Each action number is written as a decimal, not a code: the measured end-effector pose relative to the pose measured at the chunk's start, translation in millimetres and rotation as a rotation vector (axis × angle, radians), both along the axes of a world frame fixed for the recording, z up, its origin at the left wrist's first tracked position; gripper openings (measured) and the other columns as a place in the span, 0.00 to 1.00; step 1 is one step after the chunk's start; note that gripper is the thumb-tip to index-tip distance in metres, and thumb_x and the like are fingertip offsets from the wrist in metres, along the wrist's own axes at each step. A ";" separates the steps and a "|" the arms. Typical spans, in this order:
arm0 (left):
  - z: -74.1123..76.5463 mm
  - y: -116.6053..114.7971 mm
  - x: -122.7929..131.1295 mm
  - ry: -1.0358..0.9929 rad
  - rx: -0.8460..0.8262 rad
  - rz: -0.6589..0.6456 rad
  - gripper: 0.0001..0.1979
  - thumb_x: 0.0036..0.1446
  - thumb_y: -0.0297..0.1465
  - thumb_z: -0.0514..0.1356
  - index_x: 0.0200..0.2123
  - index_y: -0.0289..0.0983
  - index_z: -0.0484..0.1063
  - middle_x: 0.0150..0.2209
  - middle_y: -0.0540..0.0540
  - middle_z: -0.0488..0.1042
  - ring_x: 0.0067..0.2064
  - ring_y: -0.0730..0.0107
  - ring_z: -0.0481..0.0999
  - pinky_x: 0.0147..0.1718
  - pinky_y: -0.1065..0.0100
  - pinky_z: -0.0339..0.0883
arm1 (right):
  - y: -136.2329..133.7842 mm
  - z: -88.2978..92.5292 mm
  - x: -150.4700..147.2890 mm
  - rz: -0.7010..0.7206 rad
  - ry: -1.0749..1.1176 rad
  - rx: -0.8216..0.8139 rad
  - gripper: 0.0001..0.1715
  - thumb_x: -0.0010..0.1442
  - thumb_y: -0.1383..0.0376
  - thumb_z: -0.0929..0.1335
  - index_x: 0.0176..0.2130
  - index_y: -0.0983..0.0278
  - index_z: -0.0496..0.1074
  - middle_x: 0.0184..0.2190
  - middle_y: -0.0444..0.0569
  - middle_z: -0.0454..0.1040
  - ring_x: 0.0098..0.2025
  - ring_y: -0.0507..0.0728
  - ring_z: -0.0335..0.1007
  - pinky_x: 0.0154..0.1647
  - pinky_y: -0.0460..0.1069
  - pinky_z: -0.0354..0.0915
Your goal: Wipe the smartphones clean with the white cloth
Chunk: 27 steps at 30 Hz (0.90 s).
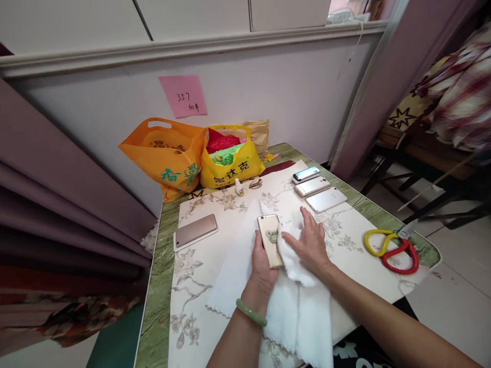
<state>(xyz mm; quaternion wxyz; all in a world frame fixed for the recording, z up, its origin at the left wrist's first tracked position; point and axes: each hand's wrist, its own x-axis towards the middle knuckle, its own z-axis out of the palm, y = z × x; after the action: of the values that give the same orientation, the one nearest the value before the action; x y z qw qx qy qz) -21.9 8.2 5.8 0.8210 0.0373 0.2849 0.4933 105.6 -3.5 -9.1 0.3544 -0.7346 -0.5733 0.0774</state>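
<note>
My left hand (261, 263) grips a gold phone (270, 239) with a small picture on its back, holding it by the lower end above the table. My right hand (310, 244) lies with fingers stretched flat on a white cloth (291, 301), pressing a fold of it against the phone's right edge. The cloth spreads under both hands and hangs over the table's near edge. A green bangle (251, 312) sits on my left wrist.
A rose-gold phone (195, 231) lies at the left on the floral table cover (192, 286). Three phones (317, 187) lie in a row at the far right. Red and yellow scissors (391, 248) rest near the right edge. Orange (169, 158) and yellow (230, 163) bags stand at the back.
</note>
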 end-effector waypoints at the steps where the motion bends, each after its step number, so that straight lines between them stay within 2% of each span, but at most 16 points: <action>1: -0.8 0.1 -0.4 -0.013 0.008 -0.006 0.26 0.62 0.45 0.53 0.51 0.31 0.74 0.49 0.37 0.77 0.54 0.55 0.74 0.58 0.57 0.63 | -7.5 -0.6 -3.9 0.036 -0.015 -0.001 0.53 0.55 0.45 0.67 0.68 0.62 0.43 0.66 0.60 0.53 0.67 0.68 0.47 0.65 0.70 0.38; 4: -0.9 -1.8 -1.6 -0.058 0.025 -0.056 0.28 0.60 0.47 0.54 0.55 0.32 0.71 0.51 0.37 0.76 0.55 0.53 0.73 0.58 0.55 0.62 | -15.6 5.3 -22.1 0.128 -0.059 0.009 0.56 0.52 0.45 0.69 0.68 0.62 0.42 0.67 0.59 0.51 0.68 0.68 0.45 0.65 0.69 0.38; 6: 0.7 -4.1 -1.8 -0.068 0.036 -0.097 0.30 0.59 0.47 0.55 0.56 0.33 0.70 0.51 0.37 0.76 0.55 0.51 0.73 0.59 0.54 0.61 | -5.9 13.5 -32.6 0.149 -0.071 0.022 0.55 0.53 0.46 0.68 0.69 0.61 0.41 0.68 0.58 0.50 0.69 0.67 0.44 0.66 0.69 0.36; 9: 3.1 -6.3 -1.3 -0.045 0.045 -0.142 0.30 0.59 0.49 0.55 0.56 0.33 0.70 0.51 0.37 0.76 0.56 0.51 0.72 0.59 0.54 0.61 | 21.9 24.4 -34.2 0.085 -0.039 0.039 0.53 0.55 0.47 0.67 0.69 0.62 0.41 0.68 0.59 0.50 0.69 0.66 0.43 0.66 0.68 0.35; 12: 3.7 -5.1 -0.6 -0.001 0.020 -0.116 0.28 0.60 0.47 0.54 0.55 0.33 0.71 0.49 0.38 0.77 0.55 0.53 0.73 0.59 0.55 0.61 | 40.3 24.9 -19.5 -0.027 -0.001 0.052 0.51 0.56 0.47 0.66 0.68 0.63 0.42 0.67 0.59 0.51 0.68 0.66 0.44 0.66 0.69 0.36; 14: 3.7 -3.1 -0.5 0.005 0.005 -0.073 0.26 0.62 0.45 0.53 0.54 0.33 0.72 0.49 0.38 0.78 0.55 0.55 0.73 0.59 0.56 0.61 | 36.8 18.2 -7.8 -0.052 -0.006 0.050 0.51 0.56 0.47 0.66 0.68 0.62 0.43 0.66 0.59 0.53 0.68 0.66 0.45 0.65 0.69 0.36; 17: 4.4 -0.7 -0.9 -0.013 -0.007 -0.010 0.25 0.63 0.44 0.52 0.52 0.32 0.73 0.47 0.39 0.79 0.55 0.57 0.74 0.59 0.58 0.61 | 12.1 4.9 0.1 -0.014 -0.034 0.030 0.49 0.58 0.47 0.65 0.68 0.63 0.45 0.66 0.59 0.54 0.67 0.66 0.47 0.65 0.69 0.38; 21: 4.6 -2.1 -1.5 -0.041 0.022 -0.067 0.28 0.61 0.47 0.53 0.54 0.30 0.71 0.49 0.36 0.77 0.55 0.52 0.74 0.59 0.54 0.62 | -12.9 1.8 -13.5 0.086 -0.082 0.039 0.53 0.55 0.45 0.67 0.68 0.62 0.43 0.66 0.59 0.54 0.68 0.66 0.47 0.65 0.68 0.39; 24: 2.3 -5.2 -2.2 -0.056 0.043 -0.148 0.31 0.59 0.49 0.55 0.56 0.32 0.70 0.50 0.36 0.76 0.55 0.50 0.73 0.59 0.52 0.61 | -0.5 11.8 -26.9 0.111 -0.074 0.048 0.55 0.54 0.45 0.68 0.68 0.61 0.41 0.67 0.58 0.52 0.68 0.66 0.45 0.66 0.68 0.38; 27: -0.1 -6.3 -2.8 -0.029 0.032 -0.161 0.32 0.58 0.50 0.55 0.56 0.32 0.69 0.50 0.36 0.77 0.55 0.50 0.73 0.59 0.53 0.61 | 23.8 19.7 -27.8 0.041 -0.006 0.054 0.55 0.54 0.45 0.67 0.68 0.62 0.42 0.67 0.60 0.52 0.68 0.67 0.45 0.65 0.69 0.37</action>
<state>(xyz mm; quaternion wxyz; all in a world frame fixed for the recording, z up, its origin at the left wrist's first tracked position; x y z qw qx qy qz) -24.7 1.8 5.7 0.8613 0.0659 0.2611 0.4308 77.9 20.3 10.7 0.3705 -0.7131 -0.5913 0.0669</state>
